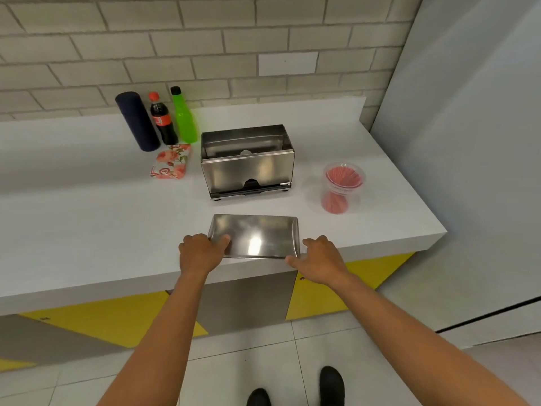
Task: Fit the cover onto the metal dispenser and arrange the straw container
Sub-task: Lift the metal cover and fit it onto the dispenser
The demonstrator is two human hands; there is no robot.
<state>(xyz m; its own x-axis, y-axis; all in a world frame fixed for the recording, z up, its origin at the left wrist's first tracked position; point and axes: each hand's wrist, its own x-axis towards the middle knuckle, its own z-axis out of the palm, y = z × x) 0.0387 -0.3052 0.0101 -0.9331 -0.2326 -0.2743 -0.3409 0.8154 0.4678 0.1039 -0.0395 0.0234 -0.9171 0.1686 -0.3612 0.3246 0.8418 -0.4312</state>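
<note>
At the far left of the white counter [87, 206] stands a dark blue cylinder [137, 121], upright against the brick wall; just beside it a cola bottle [163, 121] with a red cap, dark liquid filling most of it; then a green bottle [183, 118] with a black cap, its contents hidden by the coloured wall; in front of these lies a floral napkin pack [171, 162], flat on the counter.

The left hand [202, 253] grips the left end of the metal cover [254, 237], thumb on top and fingers curled at the edge; the cover lies flat near the counter's front edge, just in front of the metal dispenser [248, 162] and apart from it; the dispenser stands with its top open, and what is inside cannot be made out beyond a dark slot low on the front; the right hand [320, 259] rests at the cover's right end with fingers spread loosely, touching or nearly touching the edge, not clearly closed on it.

To the right, well apart from the dispenser, sits the clear straw container [342, 189], holding a fanned bundle of red straws [343, 177].

By my reading, the task is at its start; the cover is not yet fitted, and the straw container has yet to be arranged.
</note>
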